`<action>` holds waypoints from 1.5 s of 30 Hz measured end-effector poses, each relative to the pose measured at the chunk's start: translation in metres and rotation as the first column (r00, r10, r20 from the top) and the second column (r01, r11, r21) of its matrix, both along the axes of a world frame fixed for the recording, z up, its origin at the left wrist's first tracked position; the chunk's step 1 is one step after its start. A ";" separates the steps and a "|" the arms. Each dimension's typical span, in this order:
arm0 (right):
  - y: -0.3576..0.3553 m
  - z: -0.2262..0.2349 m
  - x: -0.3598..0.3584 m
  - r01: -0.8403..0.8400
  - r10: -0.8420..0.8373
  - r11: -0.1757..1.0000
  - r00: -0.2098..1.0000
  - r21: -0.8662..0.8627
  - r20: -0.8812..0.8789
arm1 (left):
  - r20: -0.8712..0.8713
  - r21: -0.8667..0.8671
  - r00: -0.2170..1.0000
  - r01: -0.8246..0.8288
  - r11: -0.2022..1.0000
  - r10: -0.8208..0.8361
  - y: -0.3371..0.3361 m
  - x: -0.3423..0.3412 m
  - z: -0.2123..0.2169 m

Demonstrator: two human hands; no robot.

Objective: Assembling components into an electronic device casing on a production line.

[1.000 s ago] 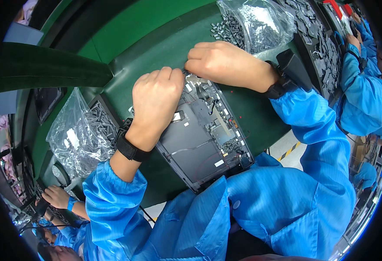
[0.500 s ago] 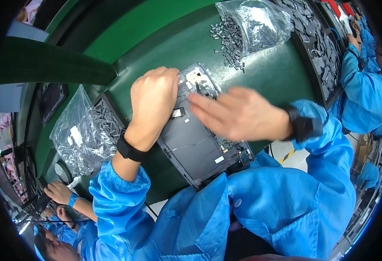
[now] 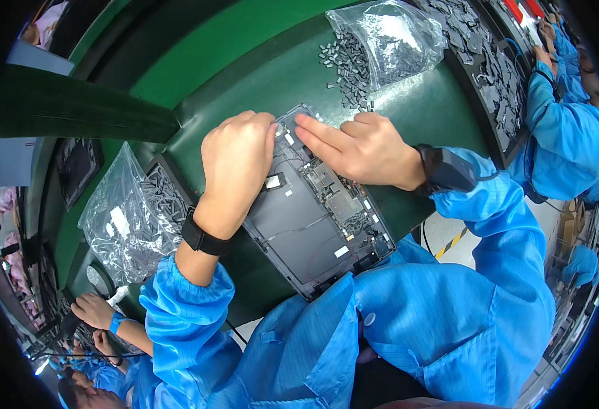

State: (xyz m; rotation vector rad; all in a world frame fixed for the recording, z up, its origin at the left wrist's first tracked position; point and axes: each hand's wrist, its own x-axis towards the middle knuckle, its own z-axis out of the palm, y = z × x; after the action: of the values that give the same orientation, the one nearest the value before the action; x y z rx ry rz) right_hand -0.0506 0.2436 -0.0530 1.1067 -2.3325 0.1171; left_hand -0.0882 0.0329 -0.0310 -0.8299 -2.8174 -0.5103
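An opened grey device chassis [image 3: 306, 225] with a circuit board inside lies on the green table [image 3: 258, 68]. My left hand [image 3: 235, 160] rests curled on its far left corner, fingers closed; whether it pinches a small part I cannot tell. My right hand [image 3: 354, 146] lies flat over the far edge of the chassis, fingertips pressing near the top corner beside the left hand. Both wrists carry black straps and blue sleeves.
A clear bag [image 3: 388, 37] spills small grey parts [image 3: 344, 61] at the far right. Another bag of dark parts [image 3: 132, 218] lies at the left. A tray of grey pieces [image 3: 490, 61] and a co-worker in blue [image 3: 562, 129] are at right; another person's hand [image 3: 95, 310] at lower left.
My right hand came back from the bag of small parts and moved left across the chassis to its far corner. The left hand stayed on the corner.
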 end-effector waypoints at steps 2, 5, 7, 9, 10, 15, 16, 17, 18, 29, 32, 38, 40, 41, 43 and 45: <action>0.000 -0.007 -0.004 -0.006 0.006 1.000 0.999 -0.008 0.031 | 0.006 -0.022 1.000 0.001 1.000 -0.001 0.000 -0.001 -0.002; 0.003 -0.007 -0.002 -0.001 0.000 1.000 0.995 0.007 0.100 | -0.004 -0.044 1.000 0.016 0.999 -0.016 0.003 -0.004 -0.002; 0.008 -0.002 -0.011 -0.054 0.051 0.998 0.992 0.021 0.113 | -0.003 -0.056 1.000 0.007 0.998 -0.007 0.001 -0.003 0.000; 0.013 -0.002 -0.017 -0.093 0.087 0.995 0.987 0.042 0.133 | 0.002 -0.059 1.000 0.012 0.998 -0.012 0.002 -0.005 -0.002; 0.014 -0.005 -0.019 -0.111 0.108 0.994 0.986 0.019 0.128 | -0.026 -0.047 0.999 0.033 0.998 -0.034 0.001 -0.005 -0.004; 0.012 0.000 -0.014 -0.098 0.102 0.995 0.970 -0.029 0.219 | -0.071 -0.036 0.995 0.064 0.997 -0.067 0.001 -0.005 -0.004; 0.010 0.005 -0.014 -0.083 0.083 0.996 0.961 -0.010 0.265 | -0.080 -0.047 0.994 0.071 0.996 -0.075 0.002 -0.005 -0.004; 0.009 0.010 -0.013 -0.064 0.058 0.998 0.949 0.009 0.310 | -0.089 -0.058 0.992 0.084 0.995 -0.089 0.003 -0.006 -0.005; 0.004 0.014 -0.010 -0.058 0.052 0.998 0.949 0.010 0.312 | -0.087 -0.057 0.992 0.089 0.994 -0.094 0.003 -0.006 -0.006; -0.006 0.011 -0.006 -0.019 -0.003 0.991 0.986 0.132 0.164 | -0.065 -0.040 0.996 0.053 0.998 -0.055 0.001 -0.004 -0.008; -0.004 0.010 -0.009 -0.050 0.030 0.992 0.986 0.115 0.166 | -0.057 -0.045 0.998 0.016 0.999 -0.018 0.001 -0.005 -0.008; -0.006 0.014 -0.005 -0.012 -0.010 0.988 0.989 0.154 0.145 | -0.145 -0.071 0.988 0.043 0.997 -0.053 0.005 -0.005 -0.012; -0.007 0.012 0.000 0.000 -0.022 0.988 0.990 0.153 0.140 | -0.142 -0.080 0.989 0.032 0.996 -0.043 0.005 -0.002 -0.013; -0.007 0.012 0.000 0.015 -0.035 0.988 0.991 0.152 0.132 | -0.142 -0.089 0.989 0.022 0.996 -0.034 0.005 -0.001 -0.012; -0.004 0.010 -0.002 -0.019 0.001 0.990 0.991 0.140 0.134 | -0.148 -0.099 0.988 0.029 0.995 -0.044 0.006 -0.001 -0.014; 0.002 0.009 -0.014 -0.054 0.037 0.990 0.990 0.127 0.138 | -0.152 -0.109 0.987 0.036 0.993 -0.053 0.004 -0.003 -0.016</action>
State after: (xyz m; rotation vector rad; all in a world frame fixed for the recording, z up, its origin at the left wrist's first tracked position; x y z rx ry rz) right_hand -0.0648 0.2456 -0.0445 1.2515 -2.4649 0.0587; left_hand -0.0916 0.0371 -0.0473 -0.9123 -2.7082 -0.2906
